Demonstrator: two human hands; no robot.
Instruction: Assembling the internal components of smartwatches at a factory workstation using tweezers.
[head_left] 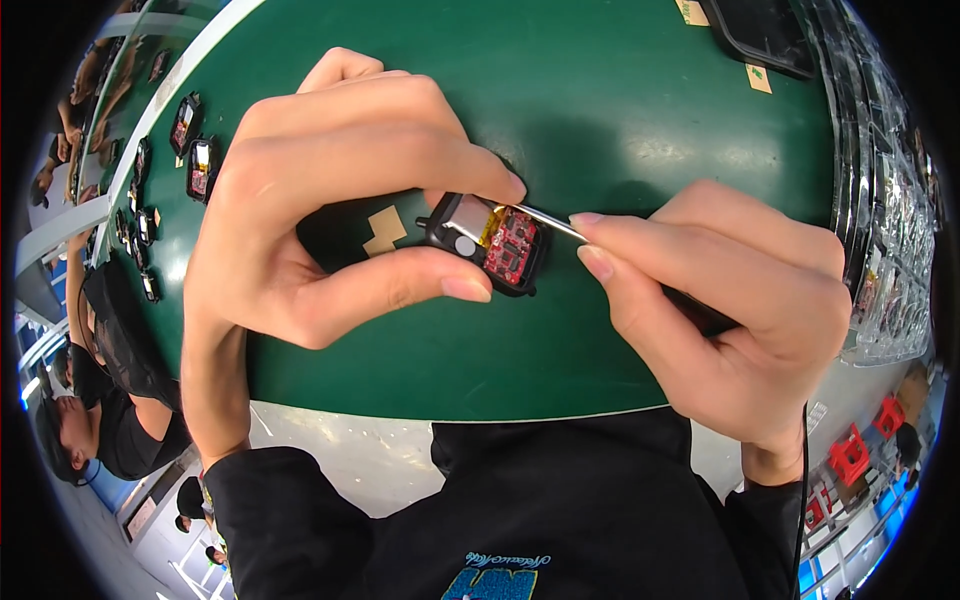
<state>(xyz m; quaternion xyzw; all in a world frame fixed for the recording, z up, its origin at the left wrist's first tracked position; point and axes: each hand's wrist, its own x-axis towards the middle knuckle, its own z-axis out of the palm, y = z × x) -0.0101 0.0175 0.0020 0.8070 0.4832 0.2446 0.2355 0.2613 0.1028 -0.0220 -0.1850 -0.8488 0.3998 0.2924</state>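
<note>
Between the thumb and forefinger of my left hand (330,190) is a small black device housing (437,232), held above the green table. Its inside faces up: a silvery battery (468,218) lies at the left, with yellow tape along its edge, and a red circuit board (513,247) at the right. My right hand (740,290) pinches thin metal tweezers (548,221). Their tip reaches the housing's upper edge by my left fingertip, where the exact contact is hidden. Beneath my left hand, tan paper pieces (385,230) lie on the table.
Similar open housings (202,168) lie along the table's left side. Stacked clear plastic trays (890,230) line the right edge. A black flat object (765,35) rests at the far right beside a tan paper tab (759,78). Another person (130,415) sits at the left.
</note>
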